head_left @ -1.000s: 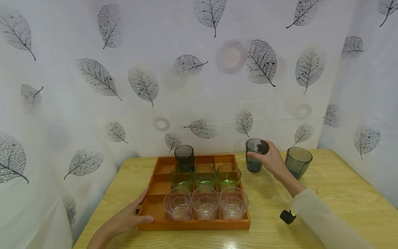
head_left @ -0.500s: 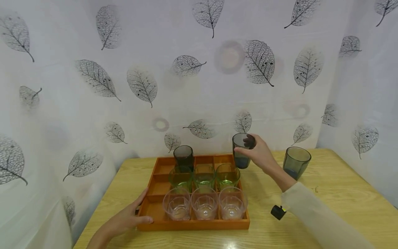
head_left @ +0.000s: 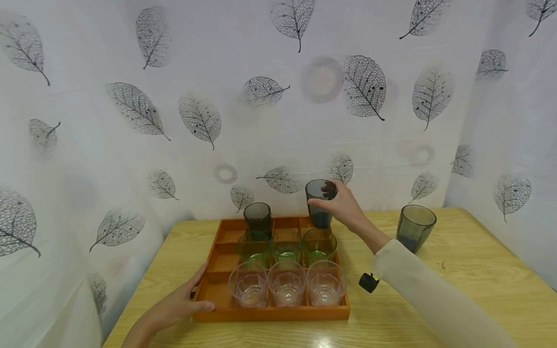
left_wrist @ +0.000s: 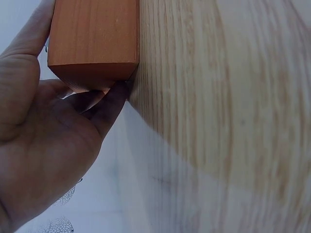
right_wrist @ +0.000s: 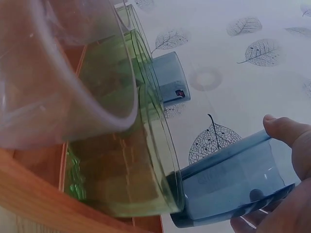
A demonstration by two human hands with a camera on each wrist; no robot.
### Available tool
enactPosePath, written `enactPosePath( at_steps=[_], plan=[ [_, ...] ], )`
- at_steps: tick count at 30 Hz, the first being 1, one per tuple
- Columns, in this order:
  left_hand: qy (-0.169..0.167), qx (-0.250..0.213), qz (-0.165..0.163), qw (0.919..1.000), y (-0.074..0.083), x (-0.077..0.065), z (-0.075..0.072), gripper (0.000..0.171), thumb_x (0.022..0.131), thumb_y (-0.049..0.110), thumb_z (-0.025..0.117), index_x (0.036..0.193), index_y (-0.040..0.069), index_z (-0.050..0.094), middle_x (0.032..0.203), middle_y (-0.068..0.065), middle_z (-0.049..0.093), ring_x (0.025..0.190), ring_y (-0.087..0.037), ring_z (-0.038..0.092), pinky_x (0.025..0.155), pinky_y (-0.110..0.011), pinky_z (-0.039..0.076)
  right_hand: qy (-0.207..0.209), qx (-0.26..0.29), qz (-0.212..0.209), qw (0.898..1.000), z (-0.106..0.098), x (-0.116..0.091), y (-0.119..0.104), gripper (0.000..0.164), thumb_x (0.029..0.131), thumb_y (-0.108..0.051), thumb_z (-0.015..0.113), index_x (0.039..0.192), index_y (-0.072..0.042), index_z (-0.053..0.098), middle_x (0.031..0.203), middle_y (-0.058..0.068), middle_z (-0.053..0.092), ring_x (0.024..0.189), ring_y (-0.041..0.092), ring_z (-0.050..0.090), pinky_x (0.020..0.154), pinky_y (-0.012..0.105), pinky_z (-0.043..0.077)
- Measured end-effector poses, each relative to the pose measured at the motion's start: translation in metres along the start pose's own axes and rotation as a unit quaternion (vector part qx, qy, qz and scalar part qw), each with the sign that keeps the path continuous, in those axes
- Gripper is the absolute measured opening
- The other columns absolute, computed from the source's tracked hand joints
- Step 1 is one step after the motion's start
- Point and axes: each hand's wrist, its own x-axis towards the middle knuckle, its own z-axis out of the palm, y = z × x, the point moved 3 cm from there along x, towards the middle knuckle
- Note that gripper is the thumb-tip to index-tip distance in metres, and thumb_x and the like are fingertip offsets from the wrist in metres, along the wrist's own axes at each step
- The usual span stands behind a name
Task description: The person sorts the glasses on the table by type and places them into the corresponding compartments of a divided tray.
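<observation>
My right hand (head_left: 344, 205) grips a dark grey-blue drinking glass (head_left: 319, 212) by its upper part, thumb on one side and fingers on the other. The glass hangs upright over the back right compartment of a wooden divided tray (head_left: 270, 315). In the right wrist view, its base overlaps the rim of a green glass (right_wrist: 121, 170). At the tray's front left corner, my left hand (head_left: 171, 305) holds the wood, thumb at the front and fingers along the side. Another dark glass (head_left: 257, 220) stands in the back row, behind several green glasses and several clear glasses (head_left: 326, 287).
A grey-green tinted glass (head_left: 416, 227) stands on the wooden table (head_left: 470, 270) to the right. A small black device (head_left: 369, 282) shows beside my right sleeve. Behind the table hangs a white curtain (head_left: 278, 130) with leaf prints.
My right hand has carried the dark glass leftward and up, from beside the tray to above its back right compartment. The left hand stays at the tray corner.
</observation>
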Motion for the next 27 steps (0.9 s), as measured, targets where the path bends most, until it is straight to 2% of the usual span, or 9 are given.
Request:
enactPosePath(
  at_steps=[5,11,18,27],
  plan=[
    [-0.001,-0.001,0.001,1.0,0.0,0.001,0.0,0.105,0.1,0.027,0.071,0.166,0.009,-0.008,0.166,-0.032,-0.011,0.146,-0.061,0.016,0.111,-0.071,0.03,-0.009,-0.011,0.005,1.0,0.013,0.007,-0.007,0.091,0.089,-0.035,0.084,0.156,0.002,0.035,0.146,0.023,0.052,0.133,0.037,0.052,0.104,0.053,0.049],
    [0.0,0.002,0.0,1.0,0.001,-0.001,0.001,0.105,0.1,0.027,0.072,0.166,0.009,-0.007,0.167,-0.031,-0.01,0.147,-0.061,0.012,0.111,-0.072,0.029,-0.028,-0.027,0.006,0.999,0.03,0.013,-0.016,0.092,0.089,-0.036,0.083,0.157,0.002,0.034,0.146,0.022,0.053,0.133,0.038,0.052,0.107,0.053,0.047],
    [-0.005,-0.006,-0.002,1.0,0.002,0.0,0.002,0.104,0.101,0.026,0.071,0.165,0.009,-0.009,0.166,-0.032,-0.011,0.146,-0.062,0.013,0.111,-0.071,0.031,-0.048,-0.052,0.009,0.997,0.046,0.022,-0.017,0.09,0.089,-0.038,0.082,0.155,0.004,0.037,0.142,0.023,0.056,0.131,0.039,0.053,0.107,0.054,0.046],
    [-0.006,-0.001,-0.001,1.0,0.001,0.001,0.0,0.103,0.101,0.027,0.07,0.165,0.009,-0.008,0.167,-0.031,-0.011,0.146,-0.063,0.011,0.11,-0.074,0.029,-0.074,-0.051,0.017,0.996,0.063,0.024,-0.02,0.09,0.09,-0.035,0.082,0.154,0.007,0.036,0.141,0.024,0.054,0.131,0.04,0.052,0.106,0.053,0.047]
  ],
)
